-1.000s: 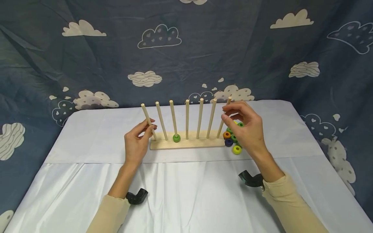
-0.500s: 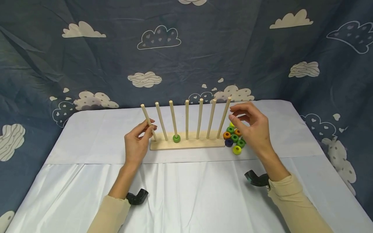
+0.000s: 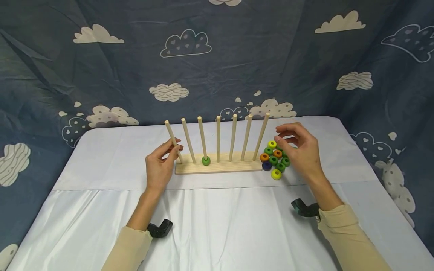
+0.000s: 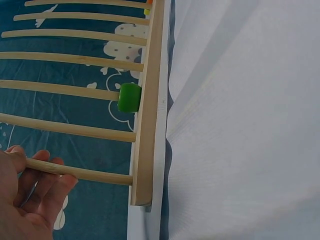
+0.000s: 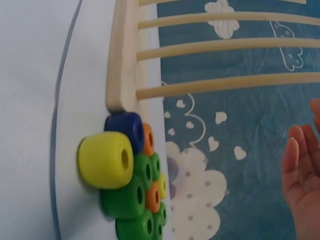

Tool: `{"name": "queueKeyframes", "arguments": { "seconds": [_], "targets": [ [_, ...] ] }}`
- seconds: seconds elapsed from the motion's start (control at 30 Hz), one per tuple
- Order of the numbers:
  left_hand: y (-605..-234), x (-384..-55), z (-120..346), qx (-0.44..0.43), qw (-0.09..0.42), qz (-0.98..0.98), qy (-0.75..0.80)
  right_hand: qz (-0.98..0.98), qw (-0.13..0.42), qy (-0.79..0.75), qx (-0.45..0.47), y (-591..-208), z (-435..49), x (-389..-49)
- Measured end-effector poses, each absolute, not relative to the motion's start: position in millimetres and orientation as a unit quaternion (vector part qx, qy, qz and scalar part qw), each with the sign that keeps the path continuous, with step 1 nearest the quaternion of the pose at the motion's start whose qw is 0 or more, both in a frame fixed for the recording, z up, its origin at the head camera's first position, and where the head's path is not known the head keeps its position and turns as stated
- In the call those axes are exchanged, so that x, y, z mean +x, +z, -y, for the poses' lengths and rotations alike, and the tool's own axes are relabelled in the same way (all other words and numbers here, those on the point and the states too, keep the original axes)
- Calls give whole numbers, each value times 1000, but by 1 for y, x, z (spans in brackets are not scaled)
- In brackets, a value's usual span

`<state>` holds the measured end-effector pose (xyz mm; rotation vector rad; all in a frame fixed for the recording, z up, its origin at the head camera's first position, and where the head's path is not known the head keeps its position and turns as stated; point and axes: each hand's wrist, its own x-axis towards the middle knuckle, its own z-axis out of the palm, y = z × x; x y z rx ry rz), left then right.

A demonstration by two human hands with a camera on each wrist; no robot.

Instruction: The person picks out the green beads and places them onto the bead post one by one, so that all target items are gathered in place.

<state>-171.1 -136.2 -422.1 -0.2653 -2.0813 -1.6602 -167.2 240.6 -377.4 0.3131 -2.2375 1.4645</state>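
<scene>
A wooden peg rack (image 3: 223, 168) with several upright pegs stands on the table. My left hand (image 3: 160, 165) holds the leftmost peg (image 4: 100, 176) between thumb and fingers. On the third peg from the left, a green bead (image 3: 205, 161) sits down at the base. My right hand (image 3: 301, 150) is in the air just right of the rack, fingers loosely bent and nothing between them. Below it lies a cluster of beads, among them a yellow bead (image 5: 106, 160), a dark blue bead (image 3: 266, 166) and an orange bead (image 3: 264, 157). The hand hides part of the cluster in the head view.
A white cloth (image 3: 217, 226) covers the table, with a fold line in front of the rack. Behind hangs a dark blue curtain (image 3: 217, 67) with cloud prints. Each wrist wears a black camera mount (image 3: 305, 208).
My right hand has moved right, away from the rightmost peg, uncovering more of the beads. The left hand stays on its peg.
</scene>
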Motion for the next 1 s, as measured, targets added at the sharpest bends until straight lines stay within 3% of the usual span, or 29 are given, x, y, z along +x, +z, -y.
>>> {"name": "queueKeyframes", "arguments": {
  "seconds": [1.0],
  "targets": [
    [-422,-172,136,-95,230,760,-601,872,182,455,22,-408,-286,-176]
  ]
}}
